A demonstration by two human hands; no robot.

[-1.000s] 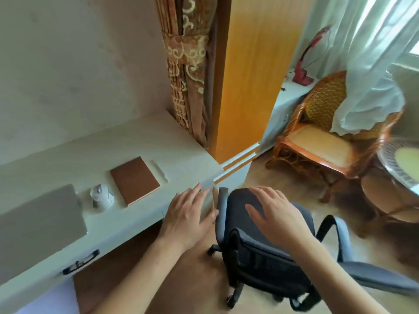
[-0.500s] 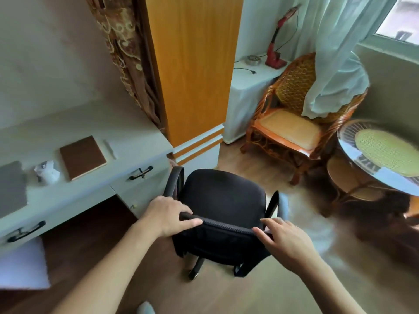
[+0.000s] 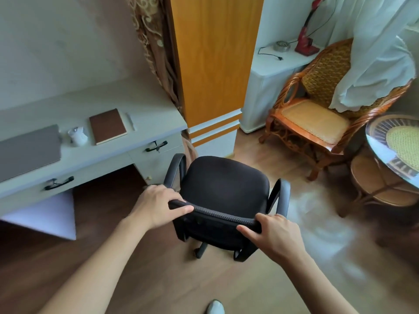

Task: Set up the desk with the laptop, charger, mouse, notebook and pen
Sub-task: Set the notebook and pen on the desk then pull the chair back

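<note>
On the pale desk at the left lie a closed grey laptop, a white mouse, a brown notebook and a thin white pen beside the notebook. No charger shows. A black office chair stands on the floor to the right of the desk, its seat facing away from me. My left hand grips the left end of the backrest's top edge. My right hand grips its right end.
The desk has drawers with black handles. An orange wooden cabinet stands behind the chair. A wicker armchair and a round glass-topped table fill the right side. A white side unit carries a red lamp. Wooden floor lies around me.
Both hands moved from above the chair seat to gripping the backrest's top edge. My view has backed away from the desk, and the chair now stands farther out.
</note>
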